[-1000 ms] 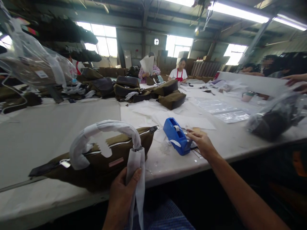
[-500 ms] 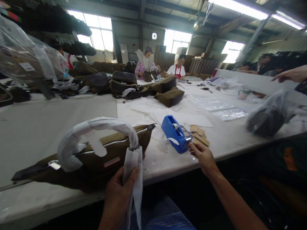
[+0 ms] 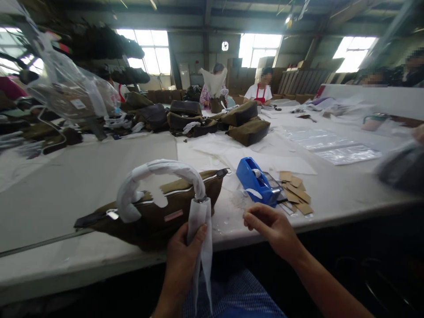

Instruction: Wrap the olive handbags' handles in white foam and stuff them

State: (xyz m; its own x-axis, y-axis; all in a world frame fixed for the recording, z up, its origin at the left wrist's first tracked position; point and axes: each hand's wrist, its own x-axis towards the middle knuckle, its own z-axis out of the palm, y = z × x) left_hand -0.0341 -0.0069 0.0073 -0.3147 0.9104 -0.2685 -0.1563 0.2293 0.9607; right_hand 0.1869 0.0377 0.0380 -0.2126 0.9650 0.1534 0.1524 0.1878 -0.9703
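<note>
An olive bag lies at the table's front edge, its arched handle wrapped in white paper. White paper strips hang from the handle's right end, pinched between the thumb and fingers of my left hand. My right hand is closed in a pinch just in front of a blue tape dispenser, apart from it; what its fingertips hold, if anything, is too small to make out. Brown cardboard pieces lie right of the dispenser.
Several olive bags are heaped across the table's middle. Clear plastic sheets lie at the right. A plastic-wrapped package stands at the left. People sit across the table, and a person's hand touches a blurred bag at far right.
My right hand has left the dispenser's front end and come left, towards the bag. My left hand keeps its grip on the paper strips. The view has swung left.
</note>
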